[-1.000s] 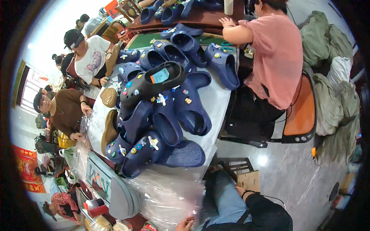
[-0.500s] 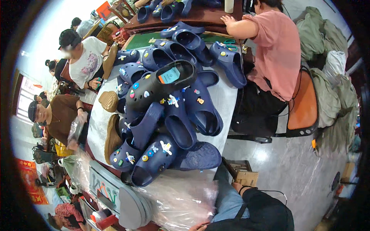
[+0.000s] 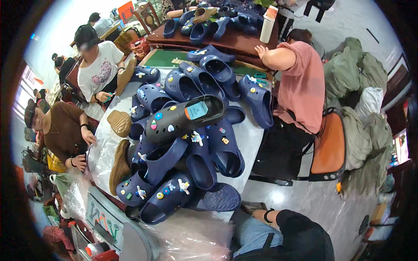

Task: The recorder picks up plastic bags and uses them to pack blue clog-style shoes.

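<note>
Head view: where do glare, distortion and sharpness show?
In the head view, glare spots the grey floor and streaks the clear plastic sheeting; in the head view, the window leans near the dark fisheye rim; in the head view, the charm-studded black clog looks fairly sharp.

Navy-blue clogs (image 3: pixel 176 202), one black clog (image 3: pixel 179 123)

Your table (image 3: pixel 252 150): white top.
Centre: navy clogs (image 3: pixel 201 165), piled before you.
Left side: tan shoes (image 3: pixel 118 168).
Near end: clear plastic (image 3: pixel 196 239), nearest you.
</note>
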Motion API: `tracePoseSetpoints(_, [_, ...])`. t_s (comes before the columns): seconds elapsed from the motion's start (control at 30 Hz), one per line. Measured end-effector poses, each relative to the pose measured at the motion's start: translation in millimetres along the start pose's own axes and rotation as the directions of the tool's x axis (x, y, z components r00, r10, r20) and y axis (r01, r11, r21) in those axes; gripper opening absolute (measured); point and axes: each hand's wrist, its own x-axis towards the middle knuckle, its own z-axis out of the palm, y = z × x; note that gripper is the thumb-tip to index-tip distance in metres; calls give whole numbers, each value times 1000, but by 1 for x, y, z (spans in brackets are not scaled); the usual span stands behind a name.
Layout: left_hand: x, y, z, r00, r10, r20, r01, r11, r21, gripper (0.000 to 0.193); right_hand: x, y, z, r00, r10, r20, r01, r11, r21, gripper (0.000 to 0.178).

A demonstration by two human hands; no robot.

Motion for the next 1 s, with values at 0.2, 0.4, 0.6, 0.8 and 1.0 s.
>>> tracePoseSetpoints(0.2, [19, -14, 4, 997, 71, 18, -71, 997, 21, 27, -7, -48, -20, 923, -384, -41, 385, 921, 53, 45])
tracePoseSetpoints(0.4, [22, -51, 12, 992, 128, -2, -128, 992, 17, 23, -89, -102, -52, 788, -562, 251, 603, 626, -494, 47])
tracePoseSetpoints(0.6, [36, -94, 28, 978, 199, -68, -199, 980, 2, 19, -54, -99, -33, 584, -695, 419, 765, 299, -571, 37])
tracePoseSetpoints(0.8, [52, -141, 49, 910, 255, -327, -289, 955, -59, 15, -67, -107, -33, 640, -611, 465, 698, 209, -685, 39])
tracePoseSetpoints(1.0, [107, -190, 85, 860, 317, -400, -432, 868, -243, 7, -49, -79, -12, 447, -819, 360, 808, 198, -555, 32])
